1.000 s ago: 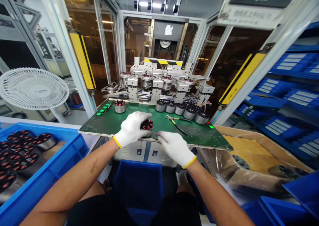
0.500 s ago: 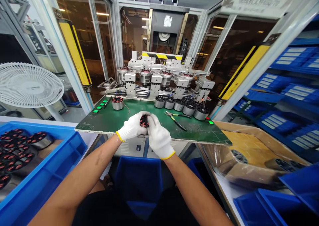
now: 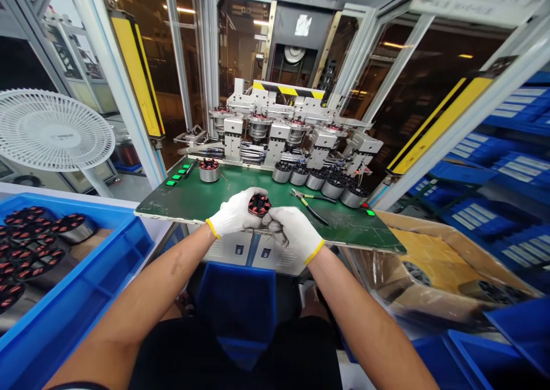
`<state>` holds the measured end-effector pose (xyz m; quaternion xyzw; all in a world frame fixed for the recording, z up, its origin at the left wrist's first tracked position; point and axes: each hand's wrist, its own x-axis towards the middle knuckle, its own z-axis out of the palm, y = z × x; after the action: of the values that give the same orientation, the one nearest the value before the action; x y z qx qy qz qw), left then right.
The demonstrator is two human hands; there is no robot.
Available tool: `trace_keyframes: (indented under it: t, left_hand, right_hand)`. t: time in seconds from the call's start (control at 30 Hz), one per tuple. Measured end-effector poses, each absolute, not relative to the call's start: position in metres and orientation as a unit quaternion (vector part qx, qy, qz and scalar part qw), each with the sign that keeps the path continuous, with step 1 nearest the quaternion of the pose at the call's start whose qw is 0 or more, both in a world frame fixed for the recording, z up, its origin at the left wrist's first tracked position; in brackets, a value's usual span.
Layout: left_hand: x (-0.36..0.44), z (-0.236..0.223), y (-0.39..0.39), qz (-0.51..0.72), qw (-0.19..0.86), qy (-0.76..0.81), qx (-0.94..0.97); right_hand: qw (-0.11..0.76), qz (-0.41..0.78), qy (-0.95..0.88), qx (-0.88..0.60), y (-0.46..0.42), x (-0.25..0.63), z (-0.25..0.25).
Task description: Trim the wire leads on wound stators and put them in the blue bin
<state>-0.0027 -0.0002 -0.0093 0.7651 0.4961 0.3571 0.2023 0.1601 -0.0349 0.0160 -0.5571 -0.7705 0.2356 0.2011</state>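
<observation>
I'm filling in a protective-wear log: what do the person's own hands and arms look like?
The left hand and right hand each wear a white fabric glove edged with a yellow band at the wrist. The right glove's fingers look greyish, perhaps soiled. The forearms are bare.

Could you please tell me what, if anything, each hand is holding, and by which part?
The left hand holds a motor core by its outer side. The right hand is at its near right edge; whether it grips anything cannot be told.
</observation>
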Motion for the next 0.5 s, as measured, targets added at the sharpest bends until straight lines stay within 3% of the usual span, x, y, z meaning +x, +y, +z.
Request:
trace_keyframes:
  t: [0.1,0.17,0.27,0.33,0.4,0.5]
  left_hand:
    - [-0.003,-0.012,0.001,0.35,0.202,0.502,0.765]
    - [-0.004,-0.012,0.0,0.348,0.2,0.509,0.762]
    - [-0.004,-0.012,-0.001,0.346,0.198,0.519,0.756]
    - [-0.003,-0.013,0.001,0.341,0.196,0.524,0.756]
    - [-0.003,-0.013,0.002,0.339,0.197,0.52,0.759]
    - [-0.004,-0.013,0.001,0.339,0.206,0.515,0.76]
  right_hand:
    - [0.213,0.229,-0.794,-0.521,-0.032,0.173,0.013]
    - [0.209,0.117,-0.815,-0.527,-0.037,0.179,0.017]
    - [0.113,-0.111,-0.855,-0.494,-0.046,0.182,0.032]
    - [0.045,-0.164,-0.884,-0.435,-0.049,0.179,0.043]
    - [0.052,-0.112,-0.887,-0.445,-0.044,0.173,0.048]
    - [0.137,0.095,-0.821,-0.546,-0.029,0.166,0.041]
